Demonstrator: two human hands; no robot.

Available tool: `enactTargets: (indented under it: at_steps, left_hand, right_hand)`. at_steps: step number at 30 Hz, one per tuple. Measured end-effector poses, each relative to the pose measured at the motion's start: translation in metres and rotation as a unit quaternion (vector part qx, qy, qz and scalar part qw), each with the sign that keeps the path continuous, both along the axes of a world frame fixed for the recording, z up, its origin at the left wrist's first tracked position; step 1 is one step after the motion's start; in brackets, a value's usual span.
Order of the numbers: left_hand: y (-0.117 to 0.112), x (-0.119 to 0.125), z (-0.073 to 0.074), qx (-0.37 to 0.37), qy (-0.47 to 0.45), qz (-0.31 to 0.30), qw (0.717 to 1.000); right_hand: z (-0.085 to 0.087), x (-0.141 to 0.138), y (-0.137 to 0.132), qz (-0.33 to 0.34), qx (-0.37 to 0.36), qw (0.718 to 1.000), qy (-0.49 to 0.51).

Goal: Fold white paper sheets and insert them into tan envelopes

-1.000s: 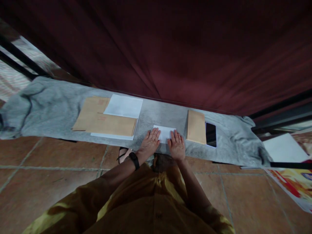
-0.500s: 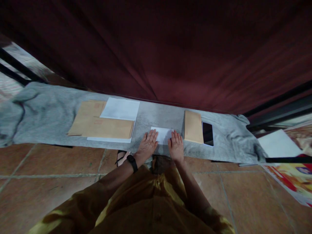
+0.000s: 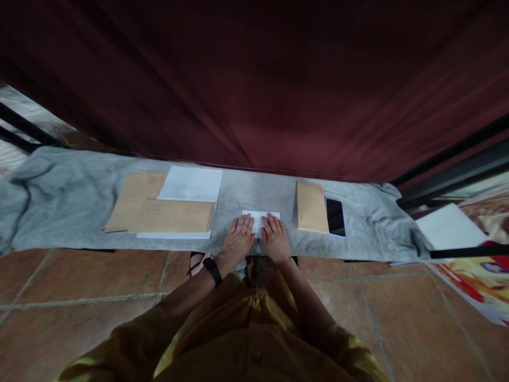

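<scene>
A small white sheet of paper (image 3: 257,223), perhaps folded, lies on the grey cloth in front of me. My left hand (image 3: 239,236) rests flat on its left part, fingers stretched out and pointing away from me. On its right part lies my right hand (image 3: 275,237), also flat with fingers extended. The two hands are close together, a narrow strip of paper showing between them. Right of my hands is a stack of brown envelopes (image 3: 312,207).
A phone (image 3: 335,217) lies beside the right-hand envelopes. More brown envelopes (image 3: 137,201) and white sheets (image 3: 193,183) lie at the left. The grey cloth (image 3: 258,185) covers a narrow table, with a dark red curtain (image 3: 254,106) hanging behind.
My right hand has slid left across the paper, closer to my left hand. My left hand stays flat on the paper. The view has shifted slightly.
</scene>
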State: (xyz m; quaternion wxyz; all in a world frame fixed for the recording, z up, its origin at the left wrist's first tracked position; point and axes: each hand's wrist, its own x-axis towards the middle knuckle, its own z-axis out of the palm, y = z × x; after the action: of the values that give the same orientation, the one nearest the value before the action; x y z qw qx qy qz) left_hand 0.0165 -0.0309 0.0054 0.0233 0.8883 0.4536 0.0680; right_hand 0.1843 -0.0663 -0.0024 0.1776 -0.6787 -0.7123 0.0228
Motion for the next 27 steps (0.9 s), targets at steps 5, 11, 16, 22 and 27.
enactTargets:
  at_steps: [5, 11, 16, 22, 27]
  left_hand:
    - [0.005, 0.007, 0.005, 0.002, -0.015, -0.022, 1.000]
    - [0.016, 0.014, 0.005, 0.002, -0.009, -0.026, 1.000]
    - [0.020, 0.010, 0.004, -0.001, 0.000, 0.006, 1.000]
    - [0.016, 0.000, 0.008, -0.002, -0.016, 0.021, 1.000]
    - [0.011, -0.009, 0.004, 0.007, -0.027, 0.035, 0.999]
  right_hand:
    - [-0.002, -0.001, 0.000, -0.005, 0.006, 1.000, 0.003]
    - [-0.006, -0.001, 0.001, -0.007, 0.010, 1.000, 0.002]
    - [-0.007, -0.001, 0.001, -0.011, 0.005, 1.000, 0.009]
    - [-0.006, -0.001, 0.000, -0.008, 0.008, 1.000, 0.007]
    - [-0.006, -0.002, 0.000, -0.012, 0.013, 1.000, 0.006]
